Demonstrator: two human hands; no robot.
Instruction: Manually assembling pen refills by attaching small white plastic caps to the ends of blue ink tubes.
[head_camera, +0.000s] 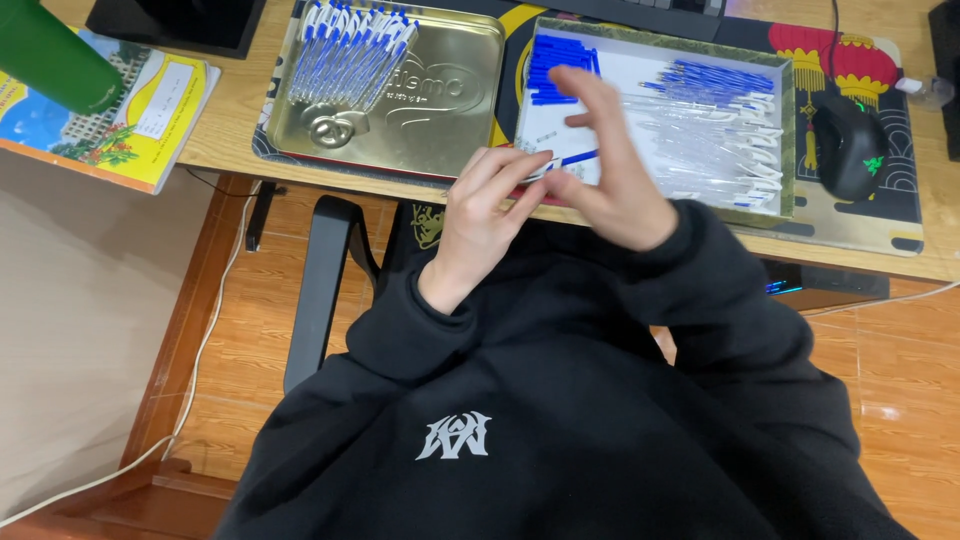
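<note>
My left hand and my right hand meet at the desk's front edge, both pinching one pen with a clear barrel and a blue end. Just behind them stands a shallow box holding blue caps at its left, blue refills at the back and many clear barrels. To the left, a gold metal tray carries a pile of finished blue-and-white pens in its far left corner.
A black mouse rests on a patterned mat at the right. A colourful booklet and a green object lie at the left. A keyboard edge runs along the back. A chair armrest sits below the desk.
</note>
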